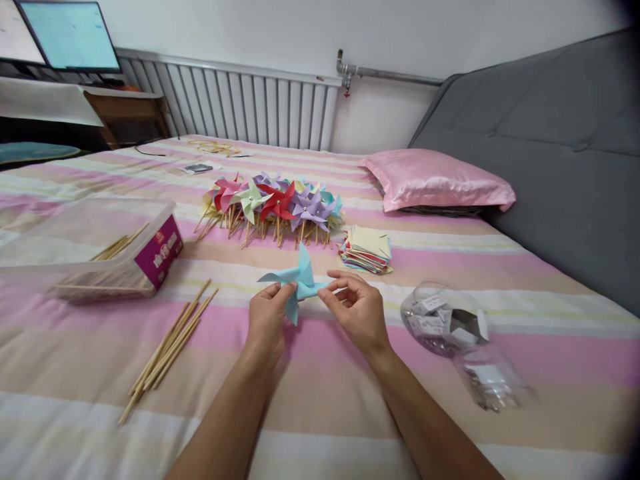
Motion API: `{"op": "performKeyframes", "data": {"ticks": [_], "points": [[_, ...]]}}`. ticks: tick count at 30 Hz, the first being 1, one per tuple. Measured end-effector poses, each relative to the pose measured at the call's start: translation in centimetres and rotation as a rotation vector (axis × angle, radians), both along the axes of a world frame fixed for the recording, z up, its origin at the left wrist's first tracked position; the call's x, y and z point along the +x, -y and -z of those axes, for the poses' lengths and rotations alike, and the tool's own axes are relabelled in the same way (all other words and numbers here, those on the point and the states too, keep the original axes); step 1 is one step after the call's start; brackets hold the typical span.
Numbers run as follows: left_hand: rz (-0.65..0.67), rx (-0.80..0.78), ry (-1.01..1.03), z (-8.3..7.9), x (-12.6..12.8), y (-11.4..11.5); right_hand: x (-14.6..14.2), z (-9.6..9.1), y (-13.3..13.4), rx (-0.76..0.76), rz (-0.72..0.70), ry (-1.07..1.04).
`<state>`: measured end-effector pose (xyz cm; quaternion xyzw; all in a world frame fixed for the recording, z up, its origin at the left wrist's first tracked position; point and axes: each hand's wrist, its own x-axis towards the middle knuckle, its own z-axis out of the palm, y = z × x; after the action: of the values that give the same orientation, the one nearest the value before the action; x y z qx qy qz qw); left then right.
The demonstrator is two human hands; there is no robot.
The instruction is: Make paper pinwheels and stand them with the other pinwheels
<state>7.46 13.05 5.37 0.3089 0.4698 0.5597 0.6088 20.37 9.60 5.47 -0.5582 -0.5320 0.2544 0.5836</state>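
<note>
Between my hands is a light blue paper pinwheel [301, 280], its blades folded in toward the middle. My left hand [267, 313] grips it near the centre, with the thumb pressed on the front. With thumb and fingertips, my right hand [357, 308] pinches the tip of the right-hand blade. Just beyond stands a cluster of finished pinwheels [277, 203] on sticks, in red, purple, pale green and other colours. A stack of cut paper squares [367, 248] lies right of the cluster. Several loose wooden sticks [170, 347] rest to the left of my left hand.
A clear plastic box [167, 243] with more sticks stands at the left. On the right are a round clear container [437, 320] with small packets and a clear bag [493, 380] of small metal pieces. A pink pillow [440, 179] lies by the grey headboard [545, 127].
</note>
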Motion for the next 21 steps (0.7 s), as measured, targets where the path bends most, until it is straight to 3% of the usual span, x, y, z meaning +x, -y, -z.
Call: {"op": "performKeyframes", "data": {"ticks": [4,9,16,21], "points": [[-0.045,0.021,-0.041,0.1,0.1,-0.3,0.4,-0.4,0.0,0.049,0.128,-0.090],[-0.112,0.071,-0.108,0.2,0.7,-0.7,-0.2,-1.2,0.9,0.137,0.106,-0.102],[-0.184,0.147,-0.228,-0.4,1.4,-0.9,-0.7,-1.7,3.2,0.108,0.079,0.119],[-0.246,0.127,-0.264,-0.5,1.6,-1.0,1.6,-1.9,7.2,0.007,0.093,0.315]]}}
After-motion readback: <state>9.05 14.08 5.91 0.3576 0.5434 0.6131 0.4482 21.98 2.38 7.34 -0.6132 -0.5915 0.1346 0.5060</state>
